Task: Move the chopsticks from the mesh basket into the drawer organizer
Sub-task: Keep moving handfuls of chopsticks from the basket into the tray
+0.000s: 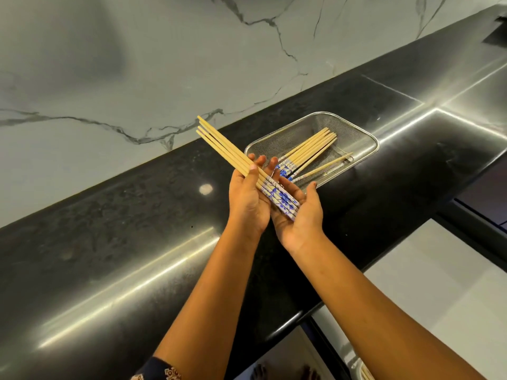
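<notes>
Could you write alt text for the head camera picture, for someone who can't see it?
Two bare hands hold a bundle of chopsticks with blue-patterned ends over a black countertop: the left hand grips it, the right hand supports it from below on an open palm. Behind them, a mesh basket holds more chopsticks.

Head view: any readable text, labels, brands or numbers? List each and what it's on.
No readable text in this view.
Held chopsticks: blue-and-white floral pattern on the thick ends, no letters.
Basket chopsticks: same pattern, no letters.
Mesh basket: no label or brand visible.
Sleeve: a small embroidered motif, no words can be made out.
</notes>
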